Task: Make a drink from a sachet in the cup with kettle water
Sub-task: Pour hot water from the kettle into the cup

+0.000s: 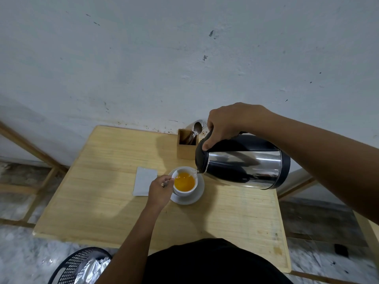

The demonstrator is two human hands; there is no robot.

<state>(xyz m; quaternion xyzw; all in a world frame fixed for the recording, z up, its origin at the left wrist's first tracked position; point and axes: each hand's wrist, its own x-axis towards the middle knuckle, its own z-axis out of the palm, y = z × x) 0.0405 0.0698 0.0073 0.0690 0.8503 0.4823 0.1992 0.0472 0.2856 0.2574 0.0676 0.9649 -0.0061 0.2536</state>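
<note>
Right hand: my right hand [223,124] is clenched around the black handle of the steel kettle [244,160], which I hold tilted, spout down and leftward.
Spout: its tip sits just above the far right rim of the cup [184,182]; a thin stream of water enters the orange liquid.
Left hand: my left hand [161,190] grips the cup at its left side, fingers pinched at the handle.
Cup: white, upright on a white saucer [192,198], near the middle of the wooden table [98,201], between my two hands.
Sachet: a pale flat sachet [144,181] lies on the table just left of the cup, partly under my left hand.
Holder: a wooden box [186,147] with spoons [195,130] stands at the far edge, behind the cup, close beside the kettle's lid end.
Open room: bare tabletop lies left and in front of the saucer; the right side is overhung by the kettle.
Floor: a black mesh bin [80,265] sits below the near left corner.
</note>
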